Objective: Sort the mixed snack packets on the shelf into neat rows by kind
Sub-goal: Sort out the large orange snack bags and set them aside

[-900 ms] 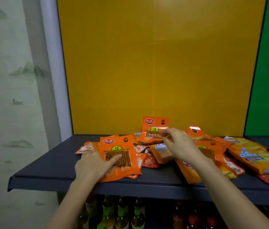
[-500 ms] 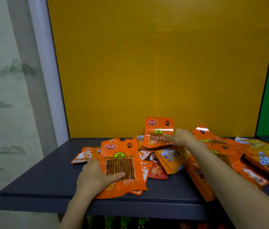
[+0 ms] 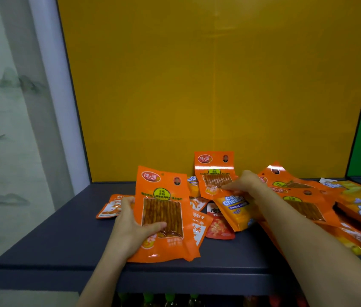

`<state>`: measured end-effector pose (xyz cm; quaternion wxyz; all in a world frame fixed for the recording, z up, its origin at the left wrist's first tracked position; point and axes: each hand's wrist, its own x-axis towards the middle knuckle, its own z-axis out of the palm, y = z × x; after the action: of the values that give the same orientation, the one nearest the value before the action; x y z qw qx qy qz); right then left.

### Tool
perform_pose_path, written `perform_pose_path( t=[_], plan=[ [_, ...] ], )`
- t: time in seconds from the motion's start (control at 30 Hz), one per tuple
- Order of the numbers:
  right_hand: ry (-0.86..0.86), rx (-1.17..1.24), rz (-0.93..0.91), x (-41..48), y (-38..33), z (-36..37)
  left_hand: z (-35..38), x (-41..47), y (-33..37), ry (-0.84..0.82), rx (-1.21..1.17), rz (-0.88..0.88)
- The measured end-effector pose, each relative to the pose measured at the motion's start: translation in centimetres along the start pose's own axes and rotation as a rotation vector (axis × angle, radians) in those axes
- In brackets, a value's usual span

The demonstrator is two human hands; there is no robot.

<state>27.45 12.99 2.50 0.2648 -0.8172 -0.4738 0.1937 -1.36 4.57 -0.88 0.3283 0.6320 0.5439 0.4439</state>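
Each hand, left hand [image 3: 130, 231] and right hand [image 3: 245, 185], grasped one orange stick packet [image 3: 164, 213], while the pile [image 3: 230, 213] between them lay unsorted, no rows formed.

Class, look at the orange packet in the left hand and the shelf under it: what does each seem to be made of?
Orange packet: seemingly glossy plastic film, given its sheen, creases and the clear window showing brown sticks. Shelf: looks like matte dark-grey painted metal, smooth with a folded front lip, though coated board cannot be ruled out.
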Motion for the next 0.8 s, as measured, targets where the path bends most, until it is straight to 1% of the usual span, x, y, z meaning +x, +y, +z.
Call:
perform_pose_path(
  t=[0.07, 0.2, 0.33, 0.47, 0.6, 0.7, 0.8],
  plan=[
    [0.032, 0.085, 0.009, 0.1, -0.4, -0.1, -0.3, 0.1, -0.1, 0.027, -0.094, 0.042],
    [0.020, 0.265, -0.020, 0.8, -1.0, -0.1, -1.1, 0.4, 0.1, 0.056, -0.248, 0.079],
    [0.130, 0.332, -0.102, 0.5, -1.7, -1.0, -2.5, 0.6, 0.6, 0.082, -0.353, 0.080],
    [0.227, 0.562, -0.189, -2.8, -1.9, -4.1, -3.5, 0.8, 1.9, 0.062, -0.462, 0.081],
    [0.231, 0.828, -0.212, -7.9, 0.9, -7.3, -2.4, 0.9, 3.8, -0.011, -0.546, 0.111],
    [0.236, 1.004, -0.153, -11.3, 4.9, -8.7, -0.6, 1.0, 5.3, -0.082, -0.584, 0.121],
    [0.233, 1.098, -0.089, -13.6, 9.6, -9.7, 2.1, 0.6, 6.3, -0.174, -0.599, 0.120]
  ],
)
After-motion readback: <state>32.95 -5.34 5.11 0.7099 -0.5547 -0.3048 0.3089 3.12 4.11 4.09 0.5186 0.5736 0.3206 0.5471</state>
